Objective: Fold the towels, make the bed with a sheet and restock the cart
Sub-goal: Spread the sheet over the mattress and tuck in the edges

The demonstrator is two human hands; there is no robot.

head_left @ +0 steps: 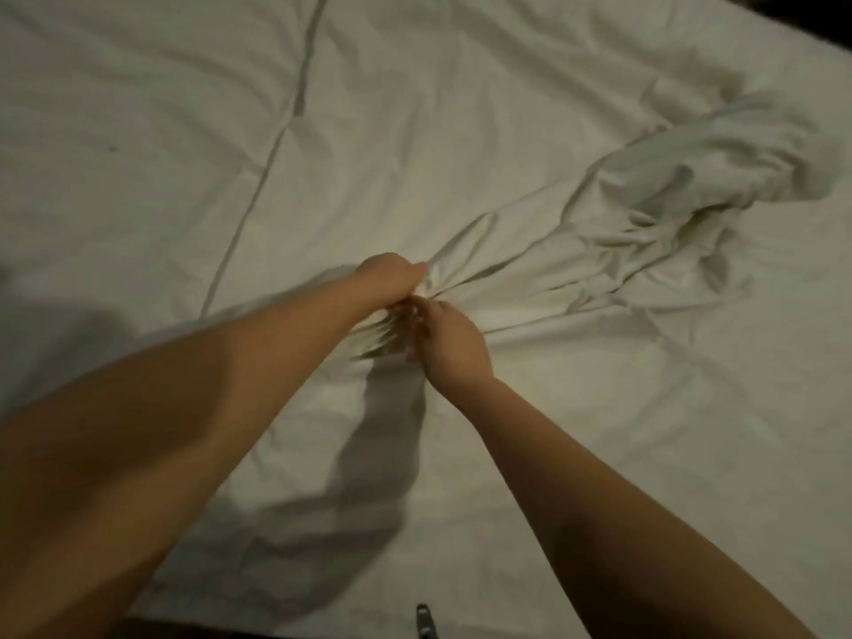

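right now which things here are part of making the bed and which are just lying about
Part of the job:
- sheet, loose and bunched, with a crumpled heap at its far right end
- left hand and right hand, both gripping its gathered end
- bed, white-covered, under the sheet

Just lying about:
- small dark object at the near edge; too small to identify

Two hands are in view: one left hand (389,281) and one right hand (454,345), on two bare forearms. There is one bed (599,454). On it lies one bunched white sheet (668,191) and one long seam line (272,154). One small dark object (424,620) shows at the bottom edge.
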